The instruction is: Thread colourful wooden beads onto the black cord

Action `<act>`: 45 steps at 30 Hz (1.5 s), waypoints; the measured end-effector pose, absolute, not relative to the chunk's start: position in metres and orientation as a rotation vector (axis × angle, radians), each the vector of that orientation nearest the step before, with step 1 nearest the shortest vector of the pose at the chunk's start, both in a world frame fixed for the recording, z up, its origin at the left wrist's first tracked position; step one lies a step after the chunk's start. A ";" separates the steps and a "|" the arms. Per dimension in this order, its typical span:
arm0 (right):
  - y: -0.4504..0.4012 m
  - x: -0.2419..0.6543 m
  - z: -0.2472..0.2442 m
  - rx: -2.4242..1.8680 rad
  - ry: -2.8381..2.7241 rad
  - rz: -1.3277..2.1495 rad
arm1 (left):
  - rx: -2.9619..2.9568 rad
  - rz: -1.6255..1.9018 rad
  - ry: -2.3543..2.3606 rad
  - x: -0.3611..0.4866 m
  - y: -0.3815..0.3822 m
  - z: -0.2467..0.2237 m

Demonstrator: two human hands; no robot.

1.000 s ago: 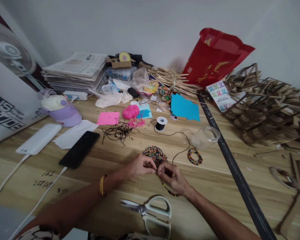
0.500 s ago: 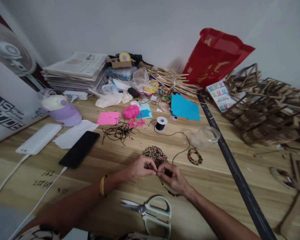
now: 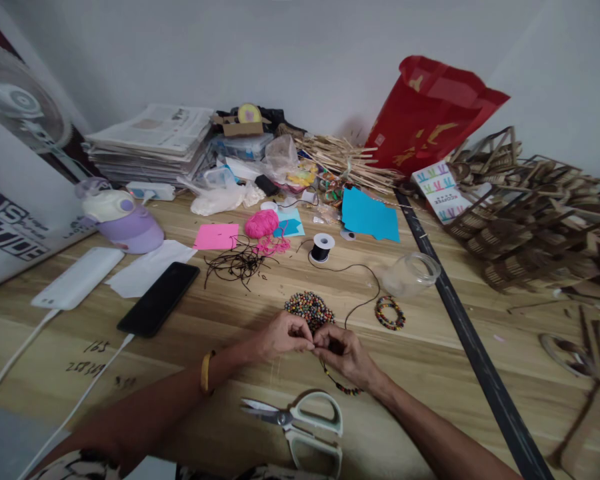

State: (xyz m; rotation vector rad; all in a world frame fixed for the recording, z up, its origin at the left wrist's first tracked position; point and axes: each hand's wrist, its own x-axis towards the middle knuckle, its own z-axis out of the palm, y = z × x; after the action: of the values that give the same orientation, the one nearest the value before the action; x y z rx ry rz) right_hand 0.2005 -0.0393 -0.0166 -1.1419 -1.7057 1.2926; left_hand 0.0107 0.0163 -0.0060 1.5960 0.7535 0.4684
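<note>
Your left hand and right hand are each pinched closed at thumb and forefinger, the tips meeting just in front of the multicoloured bead pile, though you cannot tell what lies between them; a beaded cord emerges below your right hand, beyond the scissors. Near the black smartphone, "165" is handwritten on the wooden tabletop, while the carton at far right reads "COFFEE".
</note>
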 end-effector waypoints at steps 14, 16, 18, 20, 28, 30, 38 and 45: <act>-0.040 0.206 -0.011 -1.089 -1.889 1.329 | 1.370 0.463 0.681 0.006 0.023 0.001; -0.040 0.206 -0.010 -1.111 -1.867 1.297 | 1.388 0.469 0.659 0.006 0.021 -0.002; -0.040 0.205 -0.010 -1.125 -1.847 1.265 | 1.431 0.474 0.635 0.006 0.019 -0.006; -0.040 0.204 -0.010 -1.137 -1.828 1.271 | 1.479 0.482 0.613 0.006 0.017 -0.009; -0.040 0.204 -0.014 -1.137 -1.685 1.421 | 1.565 0.485 0.634 0.006 0.017 -0.001; -0.040 0.204 -0.014 -1.118 -1.658 1.431 | 1.573 0.483 0.660 0.006 0.018 0.001; -0.037 0.204 -0.008 -1.062 -1.625 1.483 | 1.582 0.466 0.712 0.006 0.020 0.004; -0.037 0.205 -0.010 -1.096 -1.590 1.491 | 1.619 0.456 0.722 0.006 0.019 0.006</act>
State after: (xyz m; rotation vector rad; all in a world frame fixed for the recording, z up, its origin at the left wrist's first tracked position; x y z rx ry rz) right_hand 0.2049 -0.0367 -0.0100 -1.0958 -1.5901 1.4908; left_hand 0.0058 0.0188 0.0060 1.6186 0.7224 0.4558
